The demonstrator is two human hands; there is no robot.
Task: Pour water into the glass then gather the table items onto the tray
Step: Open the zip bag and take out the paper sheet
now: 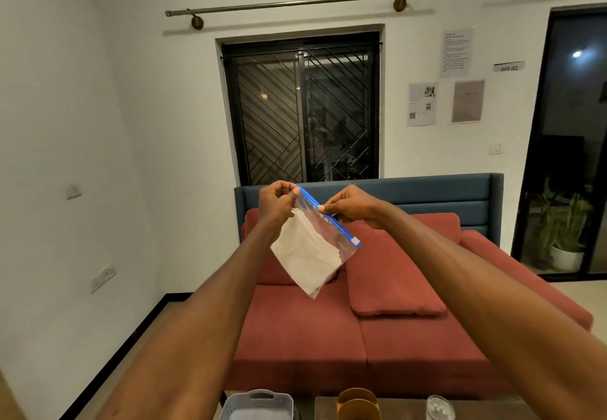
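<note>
I hold a clear zip bag (312,248) with a blue seal strip and a folded white cloth inside, raised at chest height over the sofa. My left hand (276,204) pinches the strip's upper left end. My right hand (349,204) pinches the strip a little further along. The bag hangs tilted down to the right. At the bottom edge of the view stand a grey slotted tray or basket (256,403), a copper-coloured jug (358,403) and a clear glass (440,408), all partly cut off.
A red sofa (328,337) with a loose cushion (391,275) and a blue backrest faces me below a barred window. A dark table surface (404,406) shows at the bottom. A glass door and potted plants (565,235) are at the right.
</note>
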